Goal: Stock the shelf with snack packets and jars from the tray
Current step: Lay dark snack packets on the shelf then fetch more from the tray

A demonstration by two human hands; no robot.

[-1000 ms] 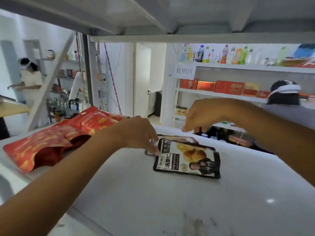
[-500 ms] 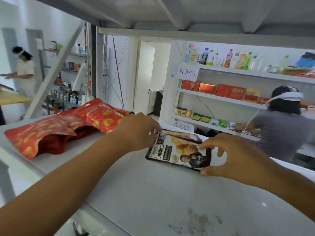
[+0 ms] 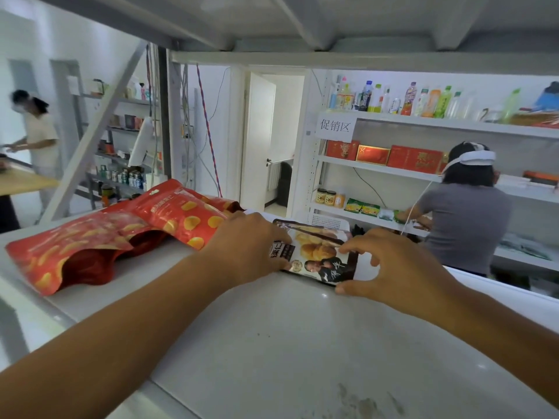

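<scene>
Snack packet (image 3: 320, 255) flat on shelf (image 3: 272, 343), 2 ends in closed grip of left hand (image 3: 251, 249) and right hand (image 3: 393, 267)

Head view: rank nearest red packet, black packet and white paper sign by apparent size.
1. nearest red packet
2. black packet, partly hidden
3. white paper sign, far back, so true size unsure

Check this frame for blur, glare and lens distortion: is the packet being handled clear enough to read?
Head view: the packet is sharp, its print legible; the person at far left is blurred; small glare spots sit on the white shelf; the red packets show a glossy sheen; wide-angle bowing curves the shelf edges; the far walls look washed out.
</scene>
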